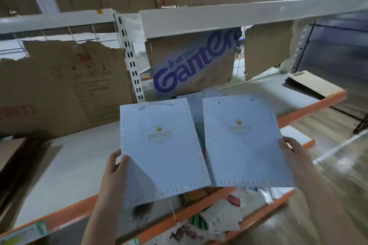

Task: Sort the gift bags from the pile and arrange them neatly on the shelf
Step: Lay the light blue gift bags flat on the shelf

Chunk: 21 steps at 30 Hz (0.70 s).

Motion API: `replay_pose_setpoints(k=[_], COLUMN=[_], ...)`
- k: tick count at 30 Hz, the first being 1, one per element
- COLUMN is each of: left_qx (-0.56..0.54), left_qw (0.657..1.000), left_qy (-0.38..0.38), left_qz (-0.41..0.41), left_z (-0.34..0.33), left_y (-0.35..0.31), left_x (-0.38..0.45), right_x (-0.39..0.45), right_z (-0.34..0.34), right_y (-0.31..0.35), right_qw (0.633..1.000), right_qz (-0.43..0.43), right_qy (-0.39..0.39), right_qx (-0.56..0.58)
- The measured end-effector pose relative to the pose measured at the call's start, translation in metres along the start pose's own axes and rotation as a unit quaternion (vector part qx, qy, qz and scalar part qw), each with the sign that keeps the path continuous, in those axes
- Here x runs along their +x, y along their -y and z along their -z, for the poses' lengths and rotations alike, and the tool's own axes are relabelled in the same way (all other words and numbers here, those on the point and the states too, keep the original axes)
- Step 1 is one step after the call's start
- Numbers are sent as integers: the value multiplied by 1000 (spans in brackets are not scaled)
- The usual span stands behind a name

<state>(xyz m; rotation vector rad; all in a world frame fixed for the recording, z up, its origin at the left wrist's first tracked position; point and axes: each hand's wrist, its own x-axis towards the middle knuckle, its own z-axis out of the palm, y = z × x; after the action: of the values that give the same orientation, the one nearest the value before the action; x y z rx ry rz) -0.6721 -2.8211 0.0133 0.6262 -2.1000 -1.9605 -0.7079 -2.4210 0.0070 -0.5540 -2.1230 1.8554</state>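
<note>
- Seen from a head-worn camera looking down at a metal shelf (75,167) with a pale grey deck and an orange front edge.
- Two flat white gift bags held side by side above the shelf, each with a dotted border, a gold crown and the word "PRINCE".
- Left gift bag (162,145) pinched at its lower left corner by the left hand (116,167), thumb on the front face, fingers behind; white rope handle visible at its top edge.
- Right gift bag (244,141) gripped along its right edge by the right hand (294,157), thumb on the front.
- Inner edges of the two bags close together, a narrow gap between them.
- Below the bags, on a lower shelf level, a jumbled pile of mixed bags and papers (217,217).
- Behind, flattened cardboard (65,83) standing on the left, and a cardboard box (191,63) printed "Ganten" in blue at centre.
- Flat brown bag (312,83) lying far right on the shelf.
</note>
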Motion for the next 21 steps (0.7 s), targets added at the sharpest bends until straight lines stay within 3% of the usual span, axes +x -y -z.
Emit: replay_pose_setpoints(k=[10, 21], left_qx=[36, 288], left_qw=[993, 934], left_qy=[-114, -210], left_qz=[-18, -24], left_z=[-30, -52], left_y=[-19, 14], left_x=[69, 98], right_x=[124, 193], right_z=[-61, -125], right_y=[48, 32], right_qw=[994, 959], right_qz=[50, 62], right_qy=[65, 187], right_qx=[-74, -203])
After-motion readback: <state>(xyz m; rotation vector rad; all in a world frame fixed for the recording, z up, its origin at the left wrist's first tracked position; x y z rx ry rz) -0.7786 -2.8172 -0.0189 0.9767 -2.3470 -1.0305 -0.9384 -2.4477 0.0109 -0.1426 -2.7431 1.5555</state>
